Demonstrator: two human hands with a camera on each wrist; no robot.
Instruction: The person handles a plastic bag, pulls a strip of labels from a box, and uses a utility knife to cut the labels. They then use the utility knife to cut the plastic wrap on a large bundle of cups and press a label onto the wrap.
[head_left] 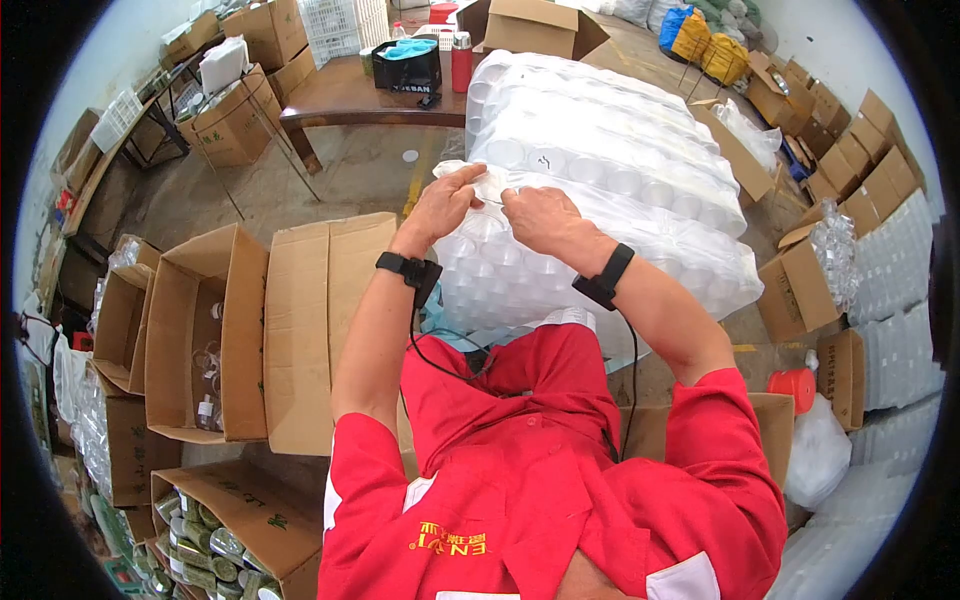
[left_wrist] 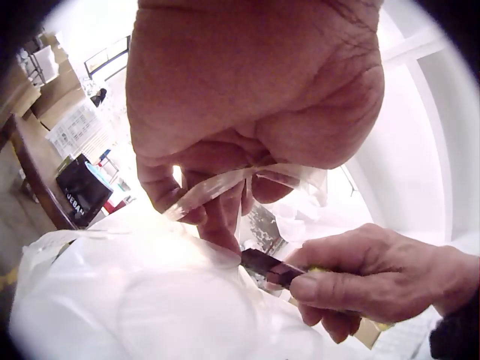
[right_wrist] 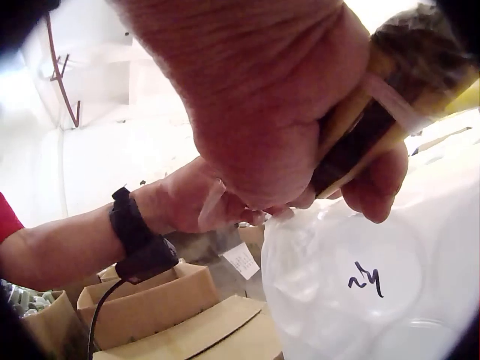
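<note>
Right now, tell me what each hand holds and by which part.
The right hand grips a knife-like tool by its handle, dark end sticking out; the left hand holds clear plastic film by a loose strip.

The head view has one red flask [head_left: 461, 66] at 12 o'clock, one black lettered box [head_left: 405, 72] past 11, one brown counter [head_left: 340, 104] near 11, two bulging sacks [head_left: 725, 60] past 1, two black wristbands [head_left: 405, 266] near 10 and between 2 and 3. In the left wrist view, one dark hand tool [left_wrist: 271, 268], past 5.
</note>
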